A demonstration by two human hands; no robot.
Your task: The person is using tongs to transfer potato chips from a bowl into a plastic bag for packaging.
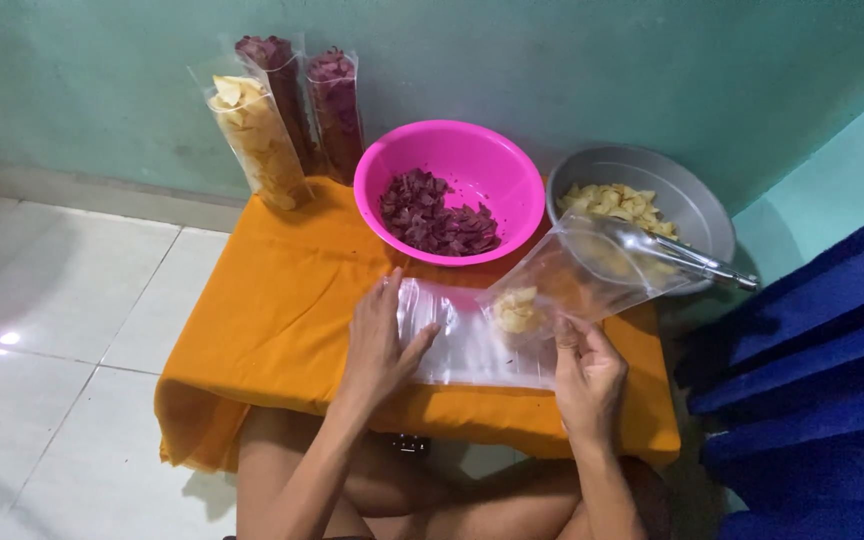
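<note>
Head view, person seated cross-legged at a low table (252, 300) covered with an orange cloth.

Right hand (587, 375) pinches the lower edge of a clear plastic bag (592, 270), fingers closed on the film. The bag's long axis runs from that hand up and to the right, tilted, its open mouth lifted toward the grey bowl (697, 200). A small heap of pale yellow chips (517, 310) sits in the bag's low end, just above and left of the right hand. So the held bag lies ahead of and to the right of the hands; the right hand is on it, the left is not.

Left hand (382, 340) rests flat, fingers spread, pressing on a stack of empty clear bags (472, 345) lying on the cloth between the two hands. It holds nothing closed; palm down only.

Metal tongs (682, 255) lie across the grey bowl's rim, seen partly through the bag film; whether they touch the bag I cannot tell from this angle. The grey bowl holds more yellow chips.

The pink bowl (450, 190) with dark red chips stands beyond the hands, near the bag's left side. Three filled upright packets (282, 125) lean on the green wall, well apart from both hands.
</note>
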